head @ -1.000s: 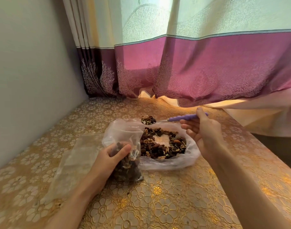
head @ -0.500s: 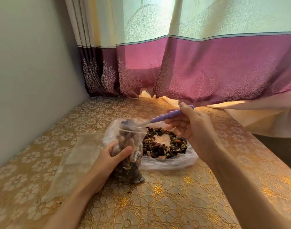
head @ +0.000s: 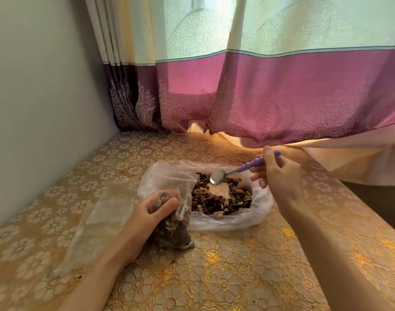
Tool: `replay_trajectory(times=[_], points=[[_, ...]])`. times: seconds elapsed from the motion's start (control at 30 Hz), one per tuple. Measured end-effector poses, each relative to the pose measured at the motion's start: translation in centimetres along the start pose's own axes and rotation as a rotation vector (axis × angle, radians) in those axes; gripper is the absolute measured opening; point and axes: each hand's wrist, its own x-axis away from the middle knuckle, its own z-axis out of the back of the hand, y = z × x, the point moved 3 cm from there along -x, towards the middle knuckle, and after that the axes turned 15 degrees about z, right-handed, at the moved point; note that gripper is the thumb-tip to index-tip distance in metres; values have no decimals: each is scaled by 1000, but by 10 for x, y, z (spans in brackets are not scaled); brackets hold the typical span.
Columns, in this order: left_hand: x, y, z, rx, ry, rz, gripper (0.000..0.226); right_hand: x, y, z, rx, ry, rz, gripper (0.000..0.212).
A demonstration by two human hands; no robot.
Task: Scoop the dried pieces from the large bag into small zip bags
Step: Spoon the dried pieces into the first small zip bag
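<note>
The left hand [head: 150, 212] is wrapped around a small zip bag [head: 173, 212], thumb across its front, holding it upright on the table [head: 225, 277] with its mouth open at the top; the bag is partly filled with dark dried pieces. The right hand [head: 279, 176] pinches the purple handle of a spoon [head: 237, 171] between thumb and fingers, and the empty metal bowl hangs just above the large bag [head: 255, 214], to the right of the small bag's mouth. The large bag lies open, touching the small bag's right side, and holds the dried pieces [head: 223, 198], with a bare patch in the middle. A flat empty clear bag [head: 102, 221] lies to the left of the left hand. A pink and cream curtain [head: 281, 97] hangs at the far edge
</note>
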Motion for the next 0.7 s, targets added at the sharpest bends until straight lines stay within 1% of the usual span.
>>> replay_trajectory(times=[0.07, 0.17, 0.23, 0.33, 0.37, 0.43, 0.47, 0.57, 0.6, 0.67, 0.7], points=[[1, 1, -1, 9, -1, 1, 33, 1, 9, 2, 125, -14, -11, 46], [2, 1, -1, 2, -8, 1, 42, 2, 15, 2, 185, -32, -44, 50], [2, 2, -1, 4, -7, 5, 41, 3, 17, 1, 175, -45, -98, 52], [1, 1, -1, -10, -2, -4, 60, 5, 20, -3, 51, -50, -236, 49], [1, 1, -1, -6, -2, -2, 59, 7, 21, -6, 1, -55, -284, 47], [2, 2, -1, 10, -8, 7, 44, 10, 22, -11, -75, -64, -371, 47], [2, 2, -1, 12, -8, 7, 42, 11, 23, -13, -101, -72, -406, 48], [3, 2, -1, -1, -7, 13, 56, 14, 24, -16, -157, -96, -474, 47], [3, 3, -2, 3, -10, 15, 54, 15, 24, -16, -165, -94, -487, 47], [3, 3, -2, 15, -15, 23, 42, 15, 25, -15, -171, -68, -509, 46], [4, 3, -2, 21, -13, 25, 41, 15, 25, -14, -172, -47, -518, 46]])
